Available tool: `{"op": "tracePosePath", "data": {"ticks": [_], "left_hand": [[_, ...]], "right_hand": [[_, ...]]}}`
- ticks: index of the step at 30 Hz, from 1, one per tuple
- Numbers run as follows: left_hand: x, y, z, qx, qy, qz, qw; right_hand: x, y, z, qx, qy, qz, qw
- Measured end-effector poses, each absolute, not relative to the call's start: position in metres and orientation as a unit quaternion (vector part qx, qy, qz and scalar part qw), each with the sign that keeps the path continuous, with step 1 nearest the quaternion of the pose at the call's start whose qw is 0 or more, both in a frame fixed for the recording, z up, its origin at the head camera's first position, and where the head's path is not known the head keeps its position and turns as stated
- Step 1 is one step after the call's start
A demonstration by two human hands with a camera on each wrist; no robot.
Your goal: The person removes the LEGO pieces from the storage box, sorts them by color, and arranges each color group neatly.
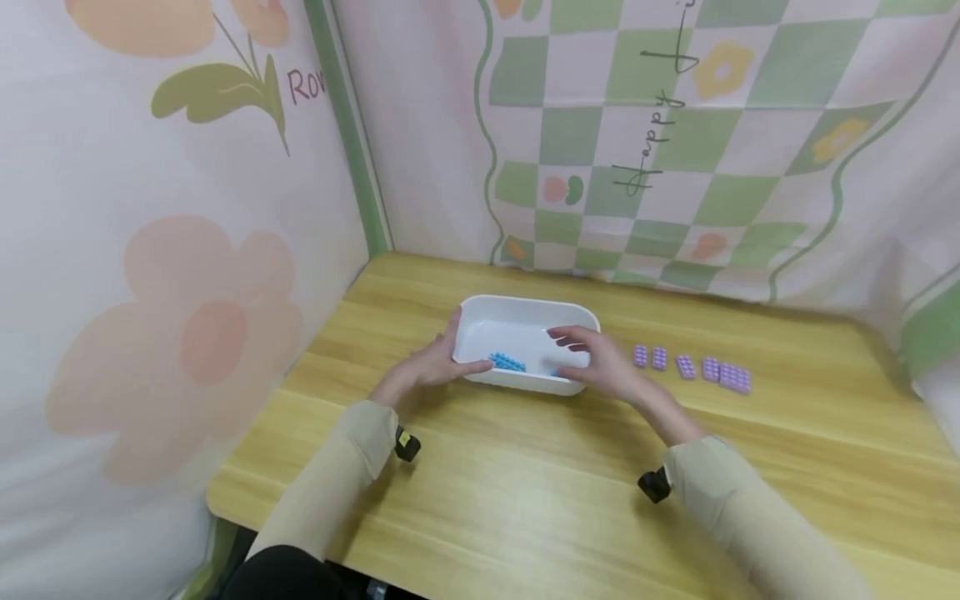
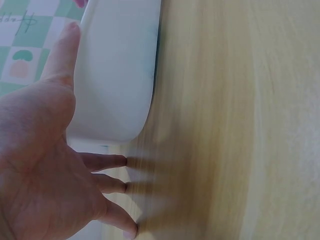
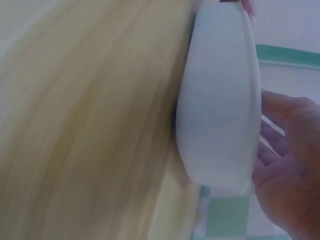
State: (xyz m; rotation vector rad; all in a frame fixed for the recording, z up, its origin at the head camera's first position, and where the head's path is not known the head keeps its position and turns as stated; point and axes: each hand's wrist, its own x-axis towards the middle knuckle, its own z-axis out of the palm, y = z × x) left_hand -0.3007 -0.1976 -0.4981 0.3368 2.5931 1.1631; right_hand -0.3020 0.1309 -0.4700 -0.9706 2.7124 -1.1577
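A white rectangular tub [image 1: 517, 310] stands on the table between both hands. Several small blue building bricks [image 1: 507, 362] lie inside along its near wall, and another bit of blue [image 1: 556, 373] shows by the right thumb. The left hand [image 1: 435, 360] rests at the tub's left end, its thumb stretched along the near rim; the left wrist view shows the other fingers straight and spread beside the wall. Reaching over the right end, the right hand [image 1: 603, 364] has its fingers inside the tub, with a gap between thumb and fingertips. In the right wrist view the tub's wall [image 3: 220, 100] partly hides those fingers.
Several purple studded bricks [image 1: 686, 367] lie in a row on the wooden table [image 1: 510, 475], right of the tub. A checkered, printed cloth [image 1: 637, 150] hangs behind the table's far edge, and a floral cloth [image 1: 187, 333] hangs on the left.
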Motion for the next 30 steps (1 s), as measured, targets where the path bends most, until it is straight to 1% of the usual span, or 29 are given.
{"op": "tracePosePath", "data": {"ticks": [5, 8, 13, 17, 18, 24, 26, 30], "left_hand": [[-0.302, -0.198, -0.497, 0.12, 0.899, 0.397, 0.141], [-0.302, -0.198, -0.495, 0.122, 0.899, 0.396, 0.14], [-0.302, -0.199, -0.497, 0.127, 0.897, 0.397, 0.144], [-0.303, -0.2, -0.501, 0.133, 0.899, 0.392, 0.144], [-0.303, -0.2, -0.502, 0.133, 0.898, 0.393, 0.145], [-0.305, -0.2, -0.503, 0.134, 0.898, 0.394, 0.147], [-0.305, -0.2, -0.501, 0.13, 0.901, 0.388, 0.146], [-0.304, -0.201, -0.496, 0.119, 0.907, 0.377, 0.147]], "right_hand": [[-0.311, 0.118, -0.475, -0.336, 0.871, -0.354, 0.049], [-0.317, 0.112, -0.475, -0.361, 0.869, -0.335, 0.054], [-0.329, 0.106, -0.483, -0.434, 0.849, -0.298, 0.052], [-0.334, 0.1, -0.491, -0.469, 0.831, -0.284, 0.088], [-0.339, 0.101, -0.499, -0.48, 0.823, -0.288, 0.096], [-0.339, 0.092, -0.504, -0.451, 0.821, -0.313, 0.155], [-0.332, 0.087, -0.495, -0.424, 0.83, -0.318, 0.171], [-0.335, 0.083, -0.496, -0.412, 0.836, -0.323, 0.166]]}}
